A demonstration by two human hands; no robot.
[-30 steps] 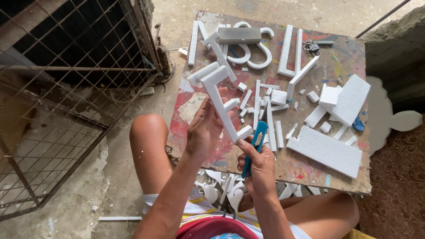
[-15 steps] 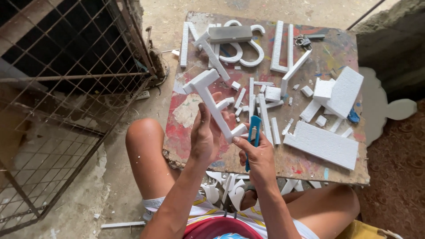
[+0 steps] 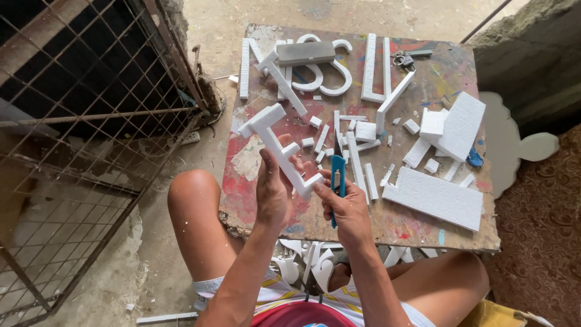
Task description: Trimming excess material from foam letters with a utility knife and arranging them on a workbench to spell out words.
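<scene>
The white foam letter point(image 3: 279, 148) was held above the paint-stained board point(image 3: 254, 175), its long axis slanting up-left. The left hand point(image 3: 272, 191) clasped its middle; the right hand point(image 3: 345, 206), gripping a blue utility knife point(image 3: 337, 181), touched its lower end.

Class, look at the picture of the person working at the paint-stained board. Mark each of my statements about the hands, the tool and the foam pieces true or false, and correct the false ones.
1. The left hand holds a white foam letter. True.
2. The right hand holds a pair of scissors. False: it holds a blue utility knife.
3. A large flat foam slab lies on the board, to the right of the hands. True.
4. The grey block lies on the floor. False: it rests on the foam letters at the far end of the board.
5. A wire mesh cage stands to the person's right. False: it is on the left.
</scene>
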